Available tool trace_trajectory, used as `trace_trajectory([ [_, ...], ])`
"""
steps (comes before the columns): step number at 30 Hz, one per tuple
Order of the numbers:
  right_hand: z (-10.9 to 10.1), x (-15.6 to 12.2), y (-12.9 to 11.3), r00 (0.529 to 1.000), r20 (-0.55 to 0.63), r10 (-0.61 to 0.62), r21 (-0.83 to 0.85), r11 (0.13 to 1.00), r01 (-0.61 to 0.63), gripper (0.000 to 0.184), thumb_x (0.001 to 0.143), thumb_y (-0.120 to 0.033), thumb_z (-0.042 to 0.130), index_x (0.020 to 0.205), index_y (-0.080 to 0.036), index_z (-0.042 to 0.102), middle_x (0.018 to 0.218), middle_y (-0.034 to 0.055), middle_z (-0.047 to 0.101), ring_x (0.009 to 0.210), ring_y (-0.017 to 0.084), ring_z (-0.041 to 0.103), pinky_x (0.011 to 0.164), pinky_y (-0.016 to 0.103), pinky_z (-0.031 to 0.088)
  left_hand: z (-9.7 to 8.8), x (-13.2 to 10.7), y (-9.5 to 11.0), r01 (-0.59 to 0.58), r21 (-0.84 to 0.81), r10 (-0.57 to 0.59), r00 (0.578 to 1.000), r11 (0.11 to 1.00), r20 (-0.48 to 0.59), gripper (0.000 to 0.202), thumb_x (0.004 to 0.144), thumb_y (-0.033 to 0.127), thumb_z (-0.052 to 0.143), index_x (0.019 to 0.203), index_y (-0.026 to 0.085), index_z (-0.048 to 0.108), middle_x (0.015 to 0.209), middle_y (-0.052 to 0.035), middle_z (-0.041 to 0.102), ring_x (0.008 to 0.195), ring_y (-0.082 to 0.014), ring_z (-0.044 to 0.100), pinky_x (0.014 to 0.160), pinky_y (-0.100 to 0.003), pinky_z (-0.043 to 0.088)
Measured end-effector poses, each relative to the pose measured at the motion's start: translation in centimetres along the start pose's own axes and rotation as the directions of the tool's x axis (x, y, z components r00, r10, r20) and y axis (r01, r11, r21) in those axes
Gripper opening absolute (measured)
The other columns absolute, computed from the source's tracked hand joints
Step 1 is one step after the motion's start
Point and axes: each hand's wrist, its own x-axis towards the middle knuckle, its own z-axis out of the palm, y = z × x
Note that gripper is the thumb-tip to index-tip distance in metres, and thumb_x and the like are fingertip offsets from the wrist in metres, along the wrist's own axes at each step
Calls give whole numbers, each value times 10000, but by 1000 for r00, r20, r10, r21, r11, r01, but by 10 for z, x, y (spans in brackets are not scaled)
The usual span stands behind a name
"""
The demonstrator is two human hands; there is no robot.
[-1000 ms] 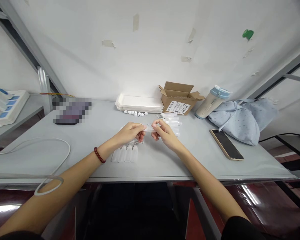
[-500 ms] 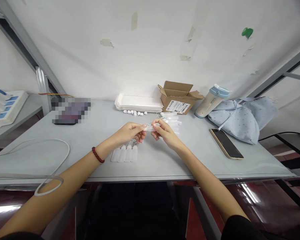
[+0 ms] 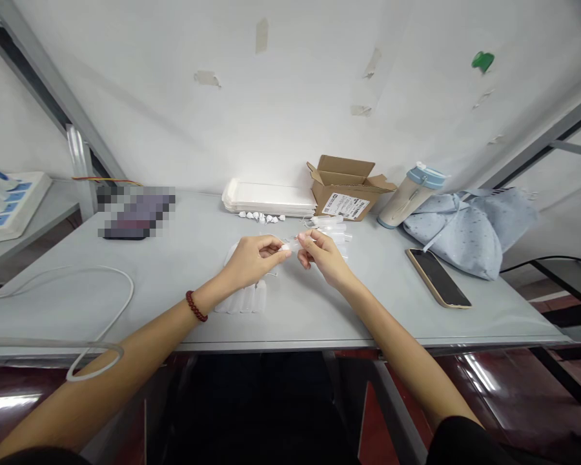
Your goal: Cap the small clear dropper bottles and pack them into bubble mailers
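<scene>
My left hand (image 3: 252, 259) and my right hand (image 3: 320, 256) meet above the middle of the grey table (image 3: 174, 258), both pinching one small clear plastic tube (image 3: 293, 244) held between them. A red bead bracelet sits on my left wrist. Under my left hand lies a row of several translucent tubes (image 3: 244, 299) side by side. More clear tubes (image 3: 334, 229) lie just beyond my right hand. A line of small white caps (image 3: 261, 217) rests farther back.
A stack of white trays (image 3: 270, 197) and an open cardboard box (image 3: 346, 190) stand at the back. A tumbler (image 3: 409, 196), a blue cloth bag (image 3: 465, 229) and a phone (image 3: 438, 278) lie right. A white cable (image 3: 91, 310) loops at left.
My left hand has turned and closed in on the tube's end, and the hands have drawn slightly nearer each other. The view shifted a little.
</scene>
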Motion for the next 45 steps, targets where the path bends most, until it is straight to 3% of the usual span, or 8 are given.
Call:
trace_trajectory([
  [10, 1, -3, 0, 989, -18, -144, -170, 976, 138, 434, 779, -596, 629, 895, -178, 630, 619, -17, 559, 559, 110, 514, 535, 253, 440, -5, 5, 1, 407, -384, -270, 892, 829, 363, 474, 808, 579, 621, 748, 110, 651, 631, -47, 613, 539, -134, 589, 549, -279, 485],
  [14, 0, -3, 3, 986, -43, -164, -167, 974, 155, 447, 780, -613, 622, 857, -173, 638, 516, -57, 464, 474, 96, 454, 491, 251, 398, -5, 4, 0, 315, -357, -210, 929, 880, 303, 443, 793, 554, 643, 682, 124, 632, 621, -35, 602, 513, -115, 553, 550, -269, 469],
  [19, 1, -1, 5, 992, -60, -108, -23, 994, 107, 458, 736, -636, 658, 746, -182, 597, 455, -84, 386, 418, 85, 385, 452, 256, 393, -1, -1, 6, 17, -6, -16, 991, 1000, 131, 362, 850, 457, 573, 633, 168, 590, 628, -28, 605, 588, -142, 562, 602, -259, 446],
  [25, 4, 0, 4, 999, -39, -29, 98, 995, 33, 452, 707, -618, 701, 701, -183, 580, 427, -98, 352, 390, 67, 324, 433, 253, 400, 4, -4, -3, -252, 353, 253, 966, 901, 44, 282, 879, 406, 521, 701, 202, 598, 710, -42, 621, 645, -158, 520, 676, -274, 410],
  [31, 3, -1, 3, 997, -50, -54, 91, 994, 59, 434, 734, -607, 685, 736, -181, 603, 472, -78, 413, 430, 71, 375, 470, 251, 417, 2, 0, 0, 6, 13, -7, 994, 1000, 109, 360, 893, 476, 499, 757, 169, 628, 751, -54, 663, 669, -166, 615, 667, -280, 478],
  [36, 3, -1, 3, 992, -12, -127, 36, 991, 127, 401, 773, -582, 659, 792, -183, 622, 507, -66, 453, 462, 81, 426, 487, 248, 405, -2, 3, 7, 331, -297, -228, 915, 896, 334, 433, 873, 534, 520, 748, 132, 619, 625, -44, 616, 543, -154, 605, 553, -282, 481],
  [41, 2, -2, 1, 995, -1, -103, 65, 993, 103, 401, 752, -571, 682, 781, -177, 615, 487, -76, 421, 442, 72, 377, 466, 249, 414, -3, 2, 6, 300, -355, -189, 930, 885, 315, 401, 809, 512, 637, 681, 132, 625, 592, -16, 581, 504, -113, 552, 530, -259, 463],
  [45, 2, -1, 0, 997, -3, -80, 89, 993, 80, 410, 729, -570, 700, 764, -171, 615, 463, -85, 401, 425, 63, 346, 446, 244, 406, -2, -1, 9, 168, -213, -106, 956, 963, 273, 379, 867, 438, 572, 627, 145, 598, 585, -24, 598, 531, -115, 556, 543, -245, 456],
])
